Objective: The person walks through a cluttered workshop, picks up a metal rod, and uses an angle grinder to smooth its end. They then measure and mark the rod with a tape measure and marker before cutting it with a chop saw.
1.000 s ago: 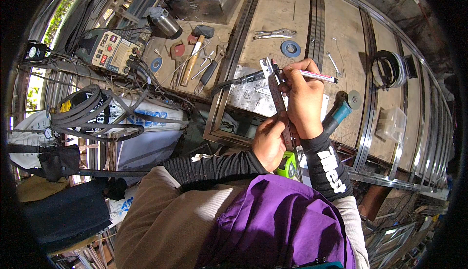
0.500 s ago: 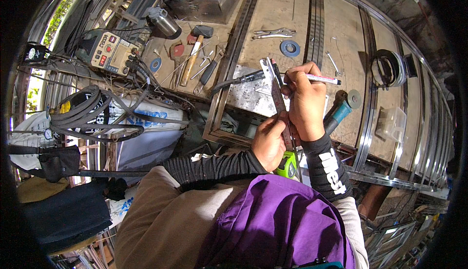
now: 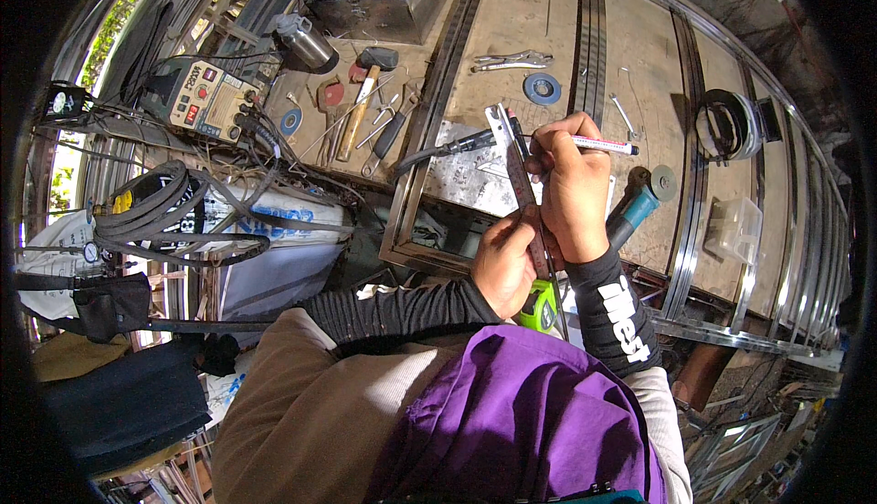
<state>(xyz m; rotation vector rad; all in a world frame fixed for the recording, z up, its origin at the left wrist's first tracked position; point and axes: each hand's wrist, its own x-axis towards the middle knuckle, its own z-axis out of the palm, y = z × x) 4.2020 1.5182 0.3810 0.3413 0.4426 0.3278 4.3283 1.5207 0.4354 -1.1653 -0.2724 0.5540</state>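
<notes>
My left hand [image 3: 504, 265] is closed around a long, narrow metal strip [image 3: 521, 180], thumb on top. The strip tilts up and away, its bright far end above a grey metal plate [image 3: 461, 182]. Just below that hand is a green tape measure [image 3: 537, 307]; how it is held is hidden. My right hand [image 3: 574, 180] is beside the strip, fingers curled around a white marker [image 3: 598, 144] whose dark end points right. A small black piece with a pinkish tip [image 3: 517, 134] shows between the strip and my right fingers; its kind is unclear.
An angle grinder [image 3: 635, 215] lies right of my right hand. Farther off are a blue-grey disc [image 3: 542, 89], locking pliers [image 3: 512, 61] and a wrench [image 3: 624, 116]. Left are a hammer [image 3: 359, 113], a welding machine [image 3: 203, 98] and coiled cables [image 3: 164, 212]. Metal frame bars [image 3: 589, 43] cross the table.
Almost nothing differs. The view has shifted slightly, and both hands keep their hold on the strip and the marker.
</notes>
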